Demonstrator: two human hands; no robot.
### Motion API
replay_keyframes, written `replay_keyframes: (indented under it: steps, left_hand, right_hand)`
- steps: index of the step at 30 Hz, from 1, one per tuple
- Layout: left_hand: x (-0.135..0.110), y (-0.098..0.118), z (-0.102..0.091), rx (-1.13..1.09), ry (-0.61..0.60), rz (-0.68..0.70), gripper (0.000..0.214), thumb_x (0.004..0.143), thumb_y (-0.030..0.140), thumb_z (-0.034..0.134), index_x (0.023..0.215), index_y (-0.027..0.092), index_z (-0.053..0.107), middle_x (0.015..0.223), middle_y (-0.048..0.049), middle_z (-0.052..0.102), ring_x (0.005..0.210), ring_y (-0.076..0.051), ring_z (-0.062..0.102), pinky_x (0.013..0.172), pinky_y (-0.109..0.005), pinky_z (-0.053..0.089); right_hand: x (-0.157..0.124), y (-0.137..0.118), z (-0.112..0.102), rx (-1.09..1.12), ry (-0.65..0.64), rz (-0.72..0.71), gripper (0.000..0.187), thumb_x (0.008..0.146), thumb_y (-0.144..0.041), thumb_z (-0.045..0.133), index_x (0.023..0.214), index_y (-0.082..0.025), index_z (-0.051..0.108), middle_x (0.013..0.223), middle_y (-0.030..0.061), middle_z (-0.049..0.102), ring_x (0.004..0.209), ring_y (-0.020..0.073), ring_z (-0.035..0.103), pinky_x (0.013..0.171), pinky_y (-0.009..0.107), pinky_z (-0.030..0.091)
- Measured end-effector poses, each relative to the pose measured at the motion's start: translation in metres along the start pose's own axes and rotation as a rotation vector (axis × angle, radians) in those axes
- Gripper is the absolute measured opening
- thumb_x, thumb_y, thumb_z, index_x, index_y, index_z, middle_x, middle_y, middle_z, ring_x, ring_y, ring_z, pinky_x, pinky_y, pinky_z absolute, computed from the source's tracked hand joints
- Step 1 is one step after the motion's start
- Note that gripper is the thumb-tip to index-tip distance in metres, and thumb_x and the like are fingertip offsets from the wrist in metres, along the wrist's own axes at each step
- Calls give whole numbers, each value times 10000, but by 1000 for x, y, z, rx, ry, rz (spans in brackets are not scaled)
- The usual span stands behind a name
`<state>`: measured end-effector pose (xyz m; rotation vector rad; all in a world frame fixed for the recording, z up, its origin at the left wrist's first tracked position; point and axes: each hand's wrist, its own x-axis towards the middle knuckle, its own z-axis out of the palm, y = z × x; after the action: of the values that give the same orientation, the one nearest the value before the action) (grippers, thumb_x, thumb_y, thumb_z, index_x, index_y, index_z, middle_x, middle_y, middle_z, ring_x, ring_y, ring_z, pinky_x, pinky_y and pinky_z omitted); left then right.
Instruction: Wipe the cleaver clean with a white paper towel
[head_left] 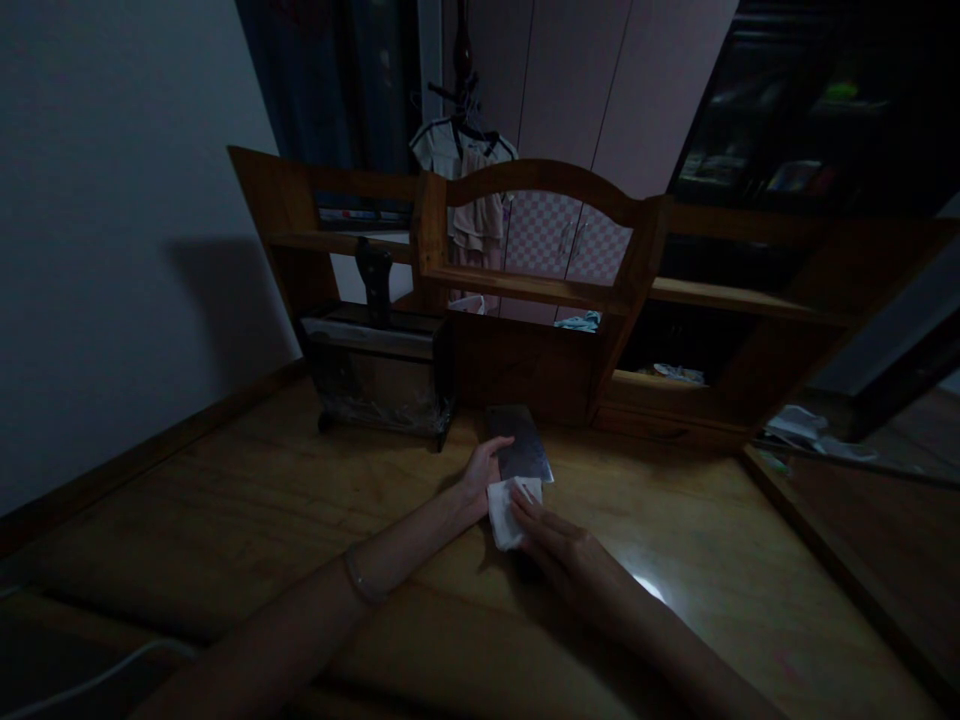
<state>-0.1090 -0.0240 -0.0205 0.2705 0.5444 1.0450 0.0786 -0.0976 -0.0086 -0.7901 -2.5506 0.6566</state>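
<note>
A cleaver with a broad grey blade (523, 447) points away from me, low over the wooden desk. My left hand (478, 480) grips it at the left edge, thumb lying on the blade and the other fingers hidden underneath. With fingers pressed together, my right hand (559, 545) holds a folded white tissue (504, 518) against the near part of the blade. Below the tissue, a dark patch may be the handle; it is mostly covered. Further back at the left, a black-handled knife (375, 278) stands upright in a knife block (375, 370).
The wooden desk (247, 520) has a shelf unit (525, 285) along its back. A wall (135, 240) stands to the left. Clothes on a rack (465, 150) and cabinets lie beyond. A white cable (112, 665) runs at the lower left.
</note>
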Motion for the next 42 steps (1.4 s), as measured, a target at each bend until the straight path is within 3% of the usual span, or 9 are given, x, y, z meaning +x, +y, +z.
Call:
replay_keyframes:
  steps: [6, 10, 15, 21, 27, 32, 34, 38, 42]
  left_hand:
    - [0, 0, -2, 44, -8, 1, 245, 891, 297, 533, 858, 84, 650, 742, -114, 701, 622, -206, 666, 689, -308, 517]
    - [3, -1, -7, 73, -44, 13, 247, 896, 316, 524, 870, 99, 638, 728, -102, 687, 600, -210, 653, 669, -332, 528]
    - [7, -1, -9, 52, -19, 26, 206, 890, 294, 528, 864, 114, 626, 730, -83, 679, 600, -190, 645, 646, -302, 513]
    - [5, -1, -6, 55, 10, 37, 207, 887, 276, 519, 860, 106, 633, 741, -88, 686, 602, -178, 644, 655, -288, 508]
    - [1, -1, -1, 58, 22, 38, 211, 896, 274, 495, 866, 116, 631, 733, -91, 685, 605, -198, 647, 678, -320, 519]
    - [3, 0, -2, 86, 28, 28, 271, 913, 302, 478, 844, 94, 637, 726, -96, 683, 608, -188, 645, 690, -300, 519]
    - [4, 0, -4, 84, 25, 13, 288, 913, 315, 484, 851, 83, 643, 740, -103, 689, 618, -190, 649, 687, -296, 516]
    - [4, 1, -5, 76, 19, 13, 267, 901, 307, 513, 858, 79, 645, 735, -101, 690, 610, -189, 649, 684, -300, 513]
    - [3, -1, -3, 86, 19, 52, 234, 900, 286, 518, 872, 90, 642, 741, -96, 694, 610, -197, 650, 680, -315, 515]
  right_hand:
    - [1, 7, 1, 11, 16, -111, 546, 983, -109, 456, 1499, -270, 377, 1554, 78, 360, 1438, 228, 323, 1164, 434, 343]
    - [1, 3, -5, 19, -17, -132, 488, 976, -101, 475, 1435, -266, 489, 1517, 73, 432, 1434, 227, 335, 1151, 400, 370]
    - [0, -2, -8, -5, -11, -94, 533, 974, -101, 468, 1482, -254, 415, 1463, 121, 501, 1338, 234, 492, 1062, 368, 463]
    - [-3, 0, -4, -39, 11, -44, 495, 983, -157, 465, 1466, -260, 438, 1424, 136, 545, 1195, 240, 626, 967, 351, 526]
    - [-3, -1, -6, -39, 11, -58, 497, 993, -164, 440, 1478, -273, 417, 1475, 117, 490, 1266, 239, 572, 1019, 371, 505]
    - [0, -12, -7, -66, -52, -112, 469, 1010, -201, 424, 1477, -247, 423, 1598, 56, 279, 1487, 231, 199, 1207, 430, 270]
    - [1, -13, -4, -59, -55, -77, 499, 1017, -222, 414, 1512, -248, 358, 1622, 44, 200, 1499, 235, 137, 1218, 449, 236]
    - [1, -10, -4, -4, -50, -60, 526, 1026, -225, 389, 1541, -244, 286, 1609, 53, 245, 1491, 232, 179, 1218, 463, 244]
    - [-1, -16, -16, 6, -85, -96, 494, 1020, -242, 405, 1512, -242, 362, 1566, 52, 351, 1474, 235, 250, 1228, 477, 217]
